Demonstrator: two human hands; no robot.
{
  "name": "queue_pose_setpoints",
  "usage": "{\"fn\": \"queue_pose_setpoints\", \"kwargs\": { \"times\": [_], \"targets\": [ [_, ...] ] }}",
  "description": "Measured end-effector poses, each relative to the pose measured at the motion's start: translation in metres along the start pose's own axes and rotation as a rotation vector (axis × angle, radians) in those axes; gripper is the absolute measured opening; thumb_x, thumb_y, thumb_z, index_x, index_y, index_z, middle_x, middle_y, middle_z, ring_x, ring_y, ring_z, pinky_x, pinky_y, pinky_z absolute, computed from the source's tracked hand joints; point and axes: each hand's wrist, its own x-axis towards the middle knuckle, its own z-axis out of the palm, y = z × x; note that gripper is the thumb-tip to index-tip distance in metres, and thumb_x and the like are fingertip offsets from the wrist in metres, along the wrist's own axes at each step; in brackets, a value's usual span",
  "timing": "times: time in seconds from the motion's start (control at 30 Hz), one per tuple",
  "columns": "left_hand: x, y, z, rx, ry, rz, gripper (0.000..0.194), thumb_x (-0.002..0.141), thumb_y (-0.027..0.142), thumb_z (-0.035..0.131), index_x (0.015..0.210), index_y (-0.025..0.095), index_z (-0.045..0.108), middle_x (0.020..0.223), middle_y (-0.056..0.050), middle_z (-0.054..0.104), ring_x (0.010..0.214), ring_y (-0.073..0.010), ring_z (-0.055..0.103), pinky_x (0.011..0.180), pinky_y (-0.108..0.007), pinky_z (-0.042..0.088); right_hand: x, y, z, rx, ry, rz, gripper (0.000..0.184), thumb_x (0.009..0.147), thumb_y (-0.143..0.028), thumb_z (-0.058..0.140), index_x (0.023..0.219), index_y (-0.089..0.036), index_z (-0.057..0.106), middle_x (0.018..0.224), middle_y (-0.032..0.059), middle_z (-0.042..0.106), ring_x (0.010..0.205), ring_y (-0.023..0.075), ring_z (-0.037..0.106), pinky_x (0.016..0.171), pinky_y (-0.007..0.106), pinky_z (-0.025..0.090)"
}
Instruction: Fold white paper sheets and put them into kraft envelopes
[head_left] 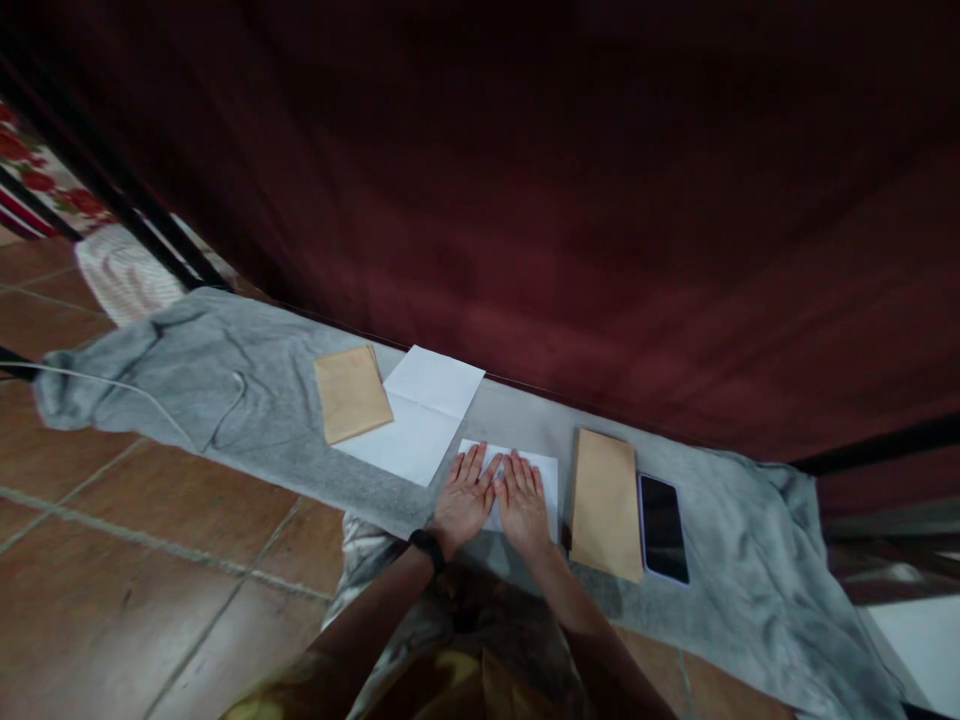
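Note:
Both palms lie flat on a folded white sheet of paper [550,490] on the grey cloth in front of me. My left hand [463,502], with a black band at the wrist, covers the sheet's left part, fingers spread. Beside it my right hand [523,503] rests on the middle of the sheet, fingers stretched out; the two hands nearly touch at the thumbs. Up and to the left lies an unfolded white sheet [420,420] with a crease across it. A brown envelope [352,393] overlaps that sheet's left side. Right of my hands is a brown envelope stack [606,505].
A phone [664,528] lies just right of the brown stack. The grey cloth [255,400] covers a long, narrow surface, with a white cable [142,388] across its left end. A dark red curtain [525,250] hangs along the far edge. Tiled floor [225,540] shows below left.

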Motion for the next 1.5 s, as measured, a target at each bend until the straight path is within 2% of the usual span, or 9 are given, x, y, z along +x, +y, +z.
{"fn": "queue_pose_setpoints", "kwargs": {
  "times": [0.13,0.27,0.53,0.67,0.87,1.1,1.2,1.33,1.5],
  "targets": [
    [0.0,-0.002,0.002,0.004,0.015,-0.004,0.058,0.097,0.025,0.042,0.154,0.023,0.032,0.161,-0.01,0.029,0.148,-0.0271,0.029,0.12,-0.049,0.026,0.0,0.006,0.009,-0.039,0.034,0.008,0.05,0.104,-0.034,0.032,0.149,-0.013,0.039,0.157,0.0158,0.035,0.146,0.026,0.03,0.118,0.05,0.027],
    [0.0,-0.001,0.006,-0.026,0.022,-0.027,0.054,0.1,0.032,0.038,0.152,0.02,0.035,0.159,-0.011,0.033,0.147,-0.0261,0.029,0.12,-0.048,0.027,-0.006,0.011,0.013,-0.062,0.101,0.076,0.057,0.104,-0.038,0.034,0.151,-0.006,0.033,0.157,0.0215,0.032,0.147,0.029,0.028,0.116,0.053,0.029],
    [0.002,0.001,0.015,-0.045,0.078,-0.154,0.064,0.102,0.043,0.031,0.155,0.008,0.025,0.156,-0.018,0.035,0.147,-0.0279,0.029,0.119,-0.049,0.029,-0.014,0.015,0.012,-0.068,0.179,0.209,0.066,0.103,-0.044,0.033,0.153,0.0,0.026,0.154,0.0279,0.033,0.144,0.0353,0.031,0.112,0.057,0.034],
    [0.003,0.0,0.019,-0.042,0.117,-0.219,0.065,0.102,0.043,0.029,0.155,0.006,0.024,0.157,-0.018,0.034,0.146,-0.0295,0.032,0.118,-0.049,0.031,-0.019,0.017,0.011,-0.109,0.208,0.243,0.066,0.103,-0.043,0.033,0.151,0.003,0.028,0.153,0.0296,0.034,0.141,0.0373,0.036,0.111,0.056,0.036],
    [0.004,-0.007,0.017,-0.06,0.126,-0.189,0.061,0.101,0.035,0.03,0.155,0.009,0.024,0.155,-0.016,0.038,0.145,-0.0277,0.034,0.118,-0.049,0.032,-0.021,0.018,0.013,-0.094,0.257,0.246,0.065,0.103,-0.042,0.034,0.153,0.0,0.026,0.154,0.0279,0.033,0.142,0.037,0.035,0.11,0.057,0.037],
    [-0.014,0.007,0.001,-0.059,0.035,-0.054,0.056,0.101,0.031,0.03,0.153,0.011,0.031,0.156,-0.012,0.039,0.147,-0.023,0.031,0.12,-0.045,0.03,-0.019,0.01,0.004,-0.011,0.216,0.285,0.064,0.104,-0.042,0.026,0.151,0.0,0.029,0.155,0.0258,0.033,0.145,0.0335,0.03,0.114,0.056,0.033],
    [-0.026,0.025,0.005,-0.078,-0.011,0.046,0.058,0.097,0.021,0.032,0.154,0.012,0.028,0.158,-0.011,0.036,0.146,-0.0225,0.032,0.119,-0.043,0.031,-0.023,-0.006,-0.005,0.073,0.098,0.176,0.059,0.105,-0.041,0.024,0.152,-0.006,0.032,0.157,0.0176,0.034,0.147,0.0273,0.028,0.118,0.05,0.03],
    [-0.037,0.039,0.013,-0.064,-0.04,0.064,0.064,0.091,0.012,0.034,0.155,0.017,0.029,0.158,-0.009,0.036,0.146,-0.0229,0.032,0.119,-0.043,0.032,-0.031,-0.019,-0.011,0.136,-0.033,0.03,0.053,0.105,-0.036,0.024,0.151,-0.012,0.035,0.157,0.0103,0.037,0.147,0.0205,0.029,0.12,0.043,0.027],
    [-0.037,0.036,0.006,0.039,-0.079,0.065,0.06,0.093,0.014,0.033,0.153,0.011,0.031,0.158,-0.011,0.037,0.147,-0.0199,0.029,0.122,-0.041,0.025,-0.038,-0.01,-0.009,0.063,-0.011,0.033,0.054,0.105,-0.034,0.026,0.152,-0.009,0.032,0.157,0.015,0.035,0.147,0.0234,0.029,0.119,0.048,0.027]
  ]
}}
